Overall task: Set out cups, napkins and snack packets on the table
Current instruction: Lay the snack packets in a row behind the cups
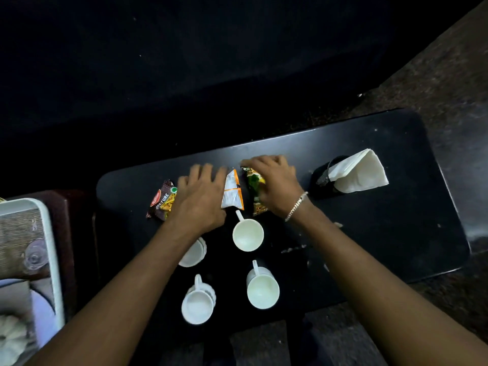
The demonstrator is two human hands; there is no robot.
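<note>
Several white cups stand on the black table (383, 220): one (248, 235) in the middle, one (262, 291) near the front, one (198, 306) at front left, and one (194, 256) partly under my left forearm. Three snack packets lie in a row behind them. My left hand (200, 198) rests flat, fingers spread, between the brown mixture packet (162, 202) and the white-orange packet (232, 192). My right hand (272, 184) grips the green-yellow packet (254, 186). White napkins (361, 173) stick out of a black holder (323, 180) to the right.
A white tray (50, 249) stands at the left on a dark brown stand, holding a clear glass (34, 256) and other items. The right part of the table is bare, with pale specks. Speckled floor surrounds the table.
</note>
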